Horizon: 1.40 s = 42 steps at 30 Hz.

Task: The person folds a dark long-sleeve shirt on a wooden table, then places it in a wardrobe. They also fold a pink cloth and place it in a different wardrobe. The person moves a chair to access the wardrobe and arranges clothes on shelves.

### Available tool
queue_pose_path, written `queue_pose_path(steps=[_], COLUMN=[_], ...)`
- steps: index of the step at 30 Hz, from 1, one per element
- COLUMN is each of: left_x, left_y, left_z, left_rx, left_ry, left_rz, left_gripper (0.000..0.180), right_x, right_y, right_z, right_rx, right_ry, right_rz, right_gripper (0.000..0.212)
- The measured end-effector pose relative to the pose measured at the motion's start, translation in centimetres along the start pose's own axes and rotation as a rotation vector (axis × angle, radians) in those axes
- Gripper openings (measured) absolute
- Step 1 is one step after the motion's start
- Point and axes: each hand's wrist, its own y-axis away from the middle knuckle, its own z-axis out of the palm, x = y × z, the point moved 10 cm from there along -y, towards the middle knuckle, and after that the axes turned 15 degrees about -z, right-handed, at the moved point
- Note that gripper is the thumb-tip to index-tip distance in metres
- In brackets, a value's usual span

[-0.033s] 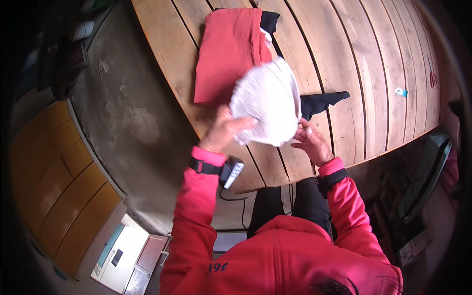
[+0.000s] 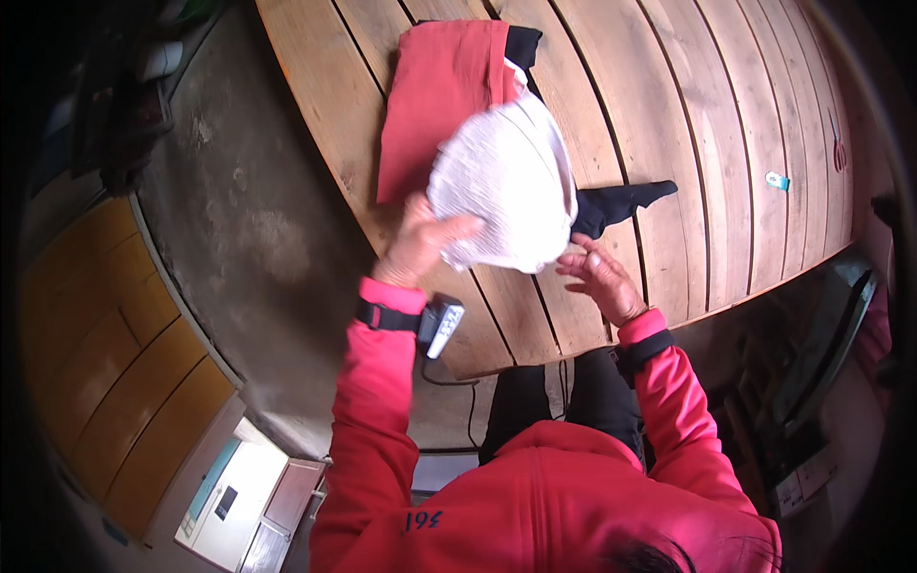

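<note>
White cloth [image 2: 501, 191], rounded and wrinkled, is held up over the near edge of a slatted wooden table [image 2: 640, 95] by a person in a bright pink-red jacket [image 2: 535, 487]. The left hand [image 2: 413, 250] grasps it at its lower left, the thumb laid across the face of the fabric and the other fingers largely hidden at its edge. Just off the opposite lower corner, the right hand [image 2: 609, 284] hovers with fingers loosely bent; whether the fingertips touch the rim cannot be told. The cloth's right side curves in a folded edge, and what, if anything, it encloses is hidden from view.

Behind it lies a folded red garment [image 2: 439, 95], partly covered by the cloth, with black fabric [image 2: 522, 45] showing at its upper right corner. To the right, a dark sock-like piece [image 2: 616, 205] stretches across the boards, its near end by the white edge. Farther right rest a small white-and-blue item [image 2: 778, 180] and red-handled scissors [image 2: 840, 156]. Black bands circle both wrists; a dark device [image 2: 439, 327] sits beside the left one.
</note>
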Motion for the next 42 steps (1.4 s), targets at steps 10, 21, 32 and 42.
queue_pose_path(steps=[10, 21, 32, 42], left_x=[7.1, 2.9, -37.8, -76.3], left_y=[0.2, -5.9, 22.0, 33.8], left_z=[-3.7, -3.8, -13.1, 10.3], left_rx=[1.163, 0.753, 1.045, 1.257], left_ry=[-1.241, -1.342, -0.745, -0.182], left_rz=[0.567, 0.036, -0.264, -0.790], left_gripper=[0.054, 0.038, 0.026, 0.014], right_x=[5.7, 3.5, 1.0, 8.1], right_y=[4.1, 10.0, 14.4, 18.7], right_z=[-0.9, 0.8, 6.1, 8.0], right_rx=[-0.083, -0.166, -0.570, -0.942], right_ry=[0.274, 0.519, 0.632, 0.952], right_rz=[0.271, 0.195, 0.164, 0.377], right_gripper=[0.057, 0.051, 0.048, 0.037])
